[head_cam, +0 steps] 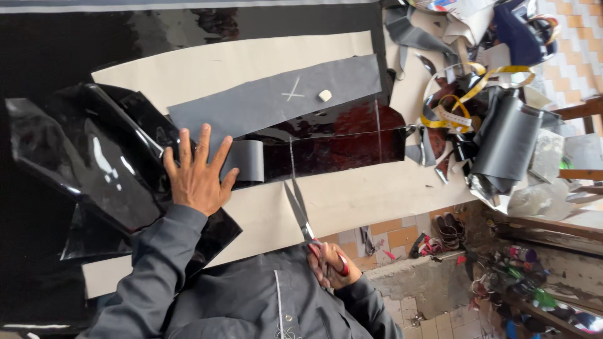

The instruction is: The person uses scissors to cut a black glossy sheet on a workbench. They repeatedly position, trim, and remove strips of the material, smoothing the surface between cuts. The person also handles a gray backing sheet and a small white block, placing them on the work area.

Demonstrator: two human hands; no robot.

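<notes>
My left hand [196,171] lies flat with fingers spread on glossy black sheet material [333,144] spread over a table. My right hand [330,263] grips red-handled scissors [299,210], whose blades are slightly apart and point up at the near edge of the black sheet, along a thin chalk line. A grey piece of material [276,100] with a chalk cross lies on top, and a small white chalk block [325,95] rests on it. A curled grey flap [248,160] sits just right of my left hand.
Beige pattern paper [352,201] lies under the black sheet. Folded glossy black material [88,157] is piled at the left. To the right are offcuts, a yellow measuring tape [468,88] and a grey roll [505,141]. Below the table edge: tiled floor, sandals [447,231].
</notes>
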